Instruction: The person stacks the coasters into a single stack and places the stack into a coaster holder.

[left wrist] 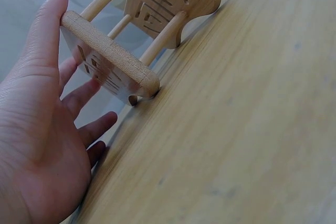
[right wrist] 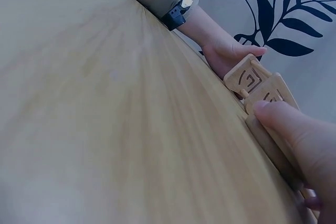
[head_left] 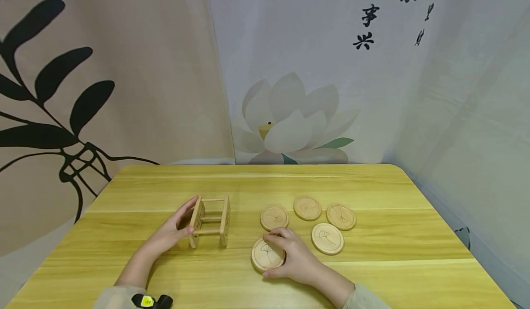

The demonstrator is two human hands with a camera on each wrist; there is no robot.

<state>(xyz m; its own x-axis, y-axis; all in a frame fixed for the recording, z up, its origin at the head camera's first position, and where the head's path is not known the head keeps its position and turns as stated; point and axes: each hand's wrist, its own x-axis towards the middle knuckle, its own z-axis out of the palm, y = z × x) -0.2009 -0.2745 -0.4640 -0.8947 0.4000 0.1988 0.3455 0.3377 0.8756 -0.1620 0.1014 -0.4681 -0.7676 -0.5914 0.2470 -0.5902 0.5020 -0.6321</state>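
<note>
My left hand (head_left: 167, 235) is at the left side of a small wooden coaster rack (head_left: 224, 221), two slotted panels joined by round bars. In the left wrist view its thumb (left wrist: 46, 27) stretches to the panel's corner, and the fingers spread along the outer face. My right hand (head_left: 296, 256) pinches a round wooden coaster (head_left: 265, 254) between thumb and fingers at its rim. A leaf is drawn on the coaster's top. In the right wrist view the thumb (right wrist: 281, 119) overlaps the coaster's edge (right wrist: 270, 148), with the rack beyond.
Further coasters lie right of the rack: one (head_left: 274, 218) just behind the held one, others (head_left: 308, 208), (head_left: 341, 217) farther back, and a paler coaster (head_left: 327, 238) beside my right hand. Printed curtains (head_left: 314, 47) hang behind the wooden table (head_left: 414, 263).
</note>
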